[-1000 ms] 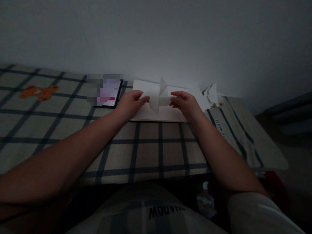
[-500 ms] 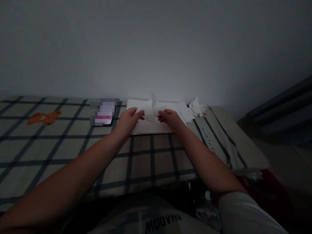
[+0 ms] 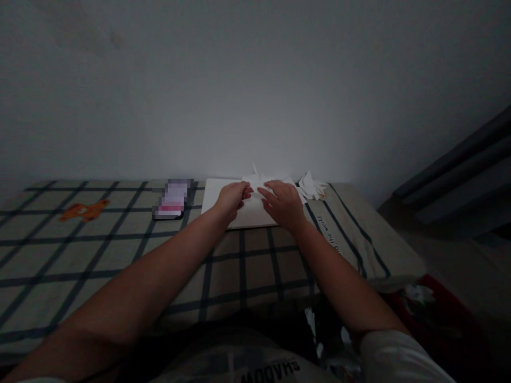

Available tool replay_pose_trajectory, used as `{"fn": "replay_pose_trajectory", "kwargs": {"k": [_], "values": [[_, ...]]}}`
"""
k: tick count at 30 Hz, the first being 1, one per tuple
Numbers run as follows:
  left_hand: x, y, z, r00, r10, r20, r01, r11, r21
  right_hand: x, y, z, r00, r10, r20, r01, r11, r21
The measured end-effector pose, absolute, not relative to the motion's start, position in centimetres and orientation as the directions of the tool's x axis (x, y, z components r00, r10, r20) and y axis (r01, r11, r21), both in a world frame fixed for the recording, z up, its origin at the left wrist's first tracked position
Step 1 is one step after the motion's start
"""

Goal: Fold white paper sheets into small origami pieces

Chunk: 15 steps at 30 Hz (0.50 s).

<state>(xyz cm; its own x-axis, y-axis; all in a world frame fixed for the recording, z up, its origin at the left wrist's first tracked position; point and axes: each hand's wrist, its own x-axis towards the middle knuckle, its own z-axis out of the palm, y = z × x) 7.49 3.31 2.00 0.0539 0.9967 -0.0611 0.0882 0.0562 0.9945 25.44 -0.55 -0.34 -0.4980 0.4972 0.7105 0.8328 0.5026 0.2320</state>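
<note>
A small folded white paper piece [image 3: 255, 187] is pinched between the left hand [image 3: 230, 198] and right hand [image 3: 284, 201], above a flat white rectangular board [image 3: 215, 199]; a phone [image 3: 172, 202] lies at 9 o'clock.

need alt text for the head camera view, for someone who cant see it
Two bare hands, left hand and right hand, press a folded white paper onto a white board on a checked cloth. A phone lies to the left, a pile of folded papers to the right.
</note>
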Motion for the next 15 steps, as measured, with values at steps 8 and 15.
{"fn": "replay_pose_trajectory", "kwargs": {"k": [8, 15], "values": [[13.0, 2.6, 1.7, 0.169, 0.95, -0.261, -0.151, 0.287, 0.946, 29.9, 0.2, -1.9, -0.401, 0.453, 0.797, 0.885, 0.418, 0.208], [14.1, 2.2, -2.7, 0.361, 0.93, 0.063, 0.234, -0.156, 0.96, 37.4, 2.1, -1.7, -0.066, 0.579, 0.813, 0.974, 0.215, -0.074]]}}
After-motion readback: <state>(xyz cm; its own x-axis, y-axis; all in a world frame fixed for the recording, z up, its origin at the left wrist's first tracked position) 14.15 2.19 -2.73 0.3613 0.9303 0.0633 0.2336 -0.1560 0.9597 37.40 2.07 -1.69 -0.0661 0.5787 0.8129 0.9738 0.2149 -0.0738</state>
